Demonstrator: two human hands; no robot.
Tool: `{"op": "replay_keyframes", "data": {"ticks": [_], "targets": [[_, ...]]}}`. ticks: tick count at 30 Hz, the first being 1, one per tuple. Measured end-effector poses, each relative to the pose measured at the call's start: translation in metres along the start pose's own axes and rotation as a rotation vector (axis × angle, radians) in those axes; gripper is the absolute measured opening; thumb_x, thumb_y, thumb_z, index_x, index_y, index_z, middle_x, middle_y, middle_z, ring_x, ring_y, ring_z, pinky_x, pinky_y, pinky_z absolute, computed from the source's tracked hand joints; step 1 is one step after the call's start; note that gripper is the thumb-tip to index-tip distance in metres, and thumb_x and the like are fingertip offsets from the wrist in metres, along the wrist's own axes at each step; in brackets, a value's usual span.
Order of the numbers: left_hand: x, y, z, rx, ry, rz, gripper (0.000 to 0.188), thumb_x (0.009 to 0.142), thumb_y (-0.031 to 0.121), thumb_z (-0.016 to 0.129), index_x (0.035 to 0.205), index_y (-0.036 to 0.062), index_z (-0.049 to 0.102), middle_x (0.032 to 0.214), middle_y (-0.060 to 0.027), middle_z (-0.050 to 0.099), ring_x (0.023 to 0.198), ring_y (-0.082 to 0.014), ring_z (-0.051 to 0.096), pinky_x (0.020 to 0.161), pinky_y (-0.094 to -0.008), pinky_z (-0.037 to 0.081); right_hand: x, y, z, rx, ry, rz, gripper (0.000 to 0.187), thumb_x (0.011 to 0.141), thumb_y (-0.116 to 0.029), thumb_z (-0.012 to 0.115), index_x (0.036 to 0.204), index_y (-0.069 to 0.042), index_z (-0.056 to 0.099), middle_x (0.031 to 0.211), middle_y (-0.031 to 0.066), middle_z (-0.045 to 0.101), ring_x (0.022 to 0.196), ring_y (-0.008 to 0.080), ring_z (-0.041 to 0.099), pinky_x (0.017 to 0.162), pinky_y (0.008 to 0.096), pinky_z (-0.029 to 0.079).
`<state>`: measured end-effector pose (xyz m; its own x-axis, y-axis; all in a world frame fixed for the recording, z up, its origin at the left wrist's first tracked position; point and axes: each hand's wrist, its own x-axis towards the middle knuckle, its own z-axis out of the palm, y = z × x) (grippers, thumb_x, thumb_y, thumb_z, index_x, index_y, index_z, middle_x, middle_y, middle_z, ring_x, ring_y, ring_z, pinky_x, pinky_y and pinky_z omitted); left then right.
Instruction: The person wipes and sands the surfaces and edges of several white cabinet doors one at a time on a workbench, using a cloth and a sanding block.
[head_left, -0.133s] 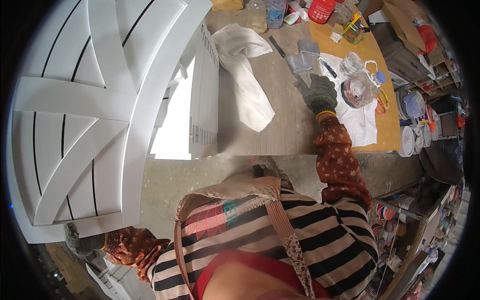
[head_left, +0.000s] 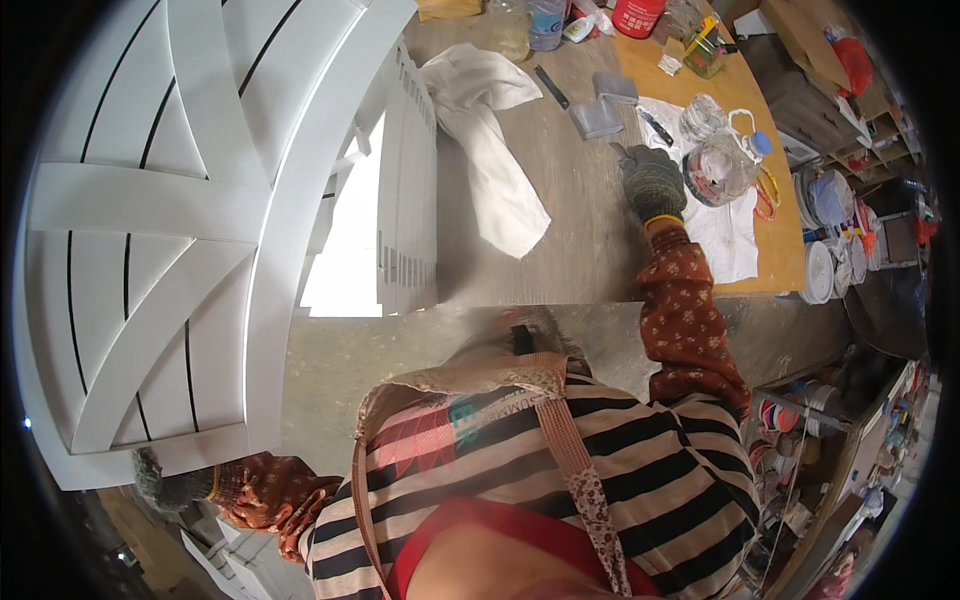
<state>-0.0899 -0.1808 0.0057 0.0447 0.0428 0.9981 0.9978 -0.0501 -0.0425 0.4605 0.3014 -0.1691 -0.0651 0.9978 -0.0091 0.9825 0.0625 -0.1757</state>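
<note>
Hardly anything moved since the earlier frame; our right hand (head_left: 652, 181), gloved, stays at 1 o'clock on the table (head_left: 590, 250), fingers curled shut, gripping nothing we can see. Just right of it sits a clear plastic jar (head_left: 718, 168) on a white cloth (head_left: 728, 235); contents too blurred to tell. Our left hand (head_left: 165, 482), gloved, at 8 o'clock, touches the white lattice panel (head_left: 180, 220) bottom edge, fingers w/ grip hidden, can't tell. Clear bottles (head_left: 530, 25) & red tub (head_left: 637, 14) at 12, white rag (head_left: 490, 150) btw panel & right hand
</note>
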Motion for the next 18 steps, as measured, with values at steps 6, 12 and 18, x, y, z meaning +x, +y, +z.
{"op": "replay_keyframes", "data": {"ticks": [6, 12, 18], "targets": [[-0.013, -0.009, -0.002, -0.02, -0.053, -0.029, 0.027, 0.083, 0.019, 0.053, 0.089, -0.004, 0.065, 0.091, -0.018, 0.068, 0.085, -0.0298, 0.067, 0.077, -0.0423, 0.054, 0.003, 0.023, -0.007, 0.134, -0.021, -0.007, 0.043, 0.086, -0.042, 0.054, 0.113, -0.009, 0.061, 0.115, 0.0212, 0.061, 0.108, 0.0392, 0.057, 0.092, 0.0468, 0.045], [-0.081, -0.069, -0.063, -0.561, 0.155, -0.245, 0.016, 0.087, 0.013, 0.05, 0.077, 0.0038, 0.058, 0.082, -0.0056, 0.061, 0.077, -0.0186, 0.06, 0.073, -0.0388, 0.049, -0.013, 0.033, 0.001, 0.108, 0.151, -0.138, 0.033, 0.086, -0.029, 0.052, 0.11, -0.009, 0.063, 0.105, 0.0196, 0.065, 0.098, 0.0377, 0.061, 0.085, 0.0478, 0.047], [-0.044, -0.027, -0.008, -0.073, 0.014, 0.192, 0.022, 0.089, 0.012, 0.05, 0.096, -0.0045, 0.063, 0.097, -0.0113, 0.067, 0.087, -0.0199, 0.064, 0.083, -0.0383, 0.05, -0.042, -0.04, -0.07, 0.498, 0.404, -0.769, 0.021, 0.09, -0.011, 0.055, 0.107, -0.005, 0.065, 0.105, 0.0133, 0.065, 0.097, 0.0308, 0.06, 0.086, 0.0387, 0.047]]}}
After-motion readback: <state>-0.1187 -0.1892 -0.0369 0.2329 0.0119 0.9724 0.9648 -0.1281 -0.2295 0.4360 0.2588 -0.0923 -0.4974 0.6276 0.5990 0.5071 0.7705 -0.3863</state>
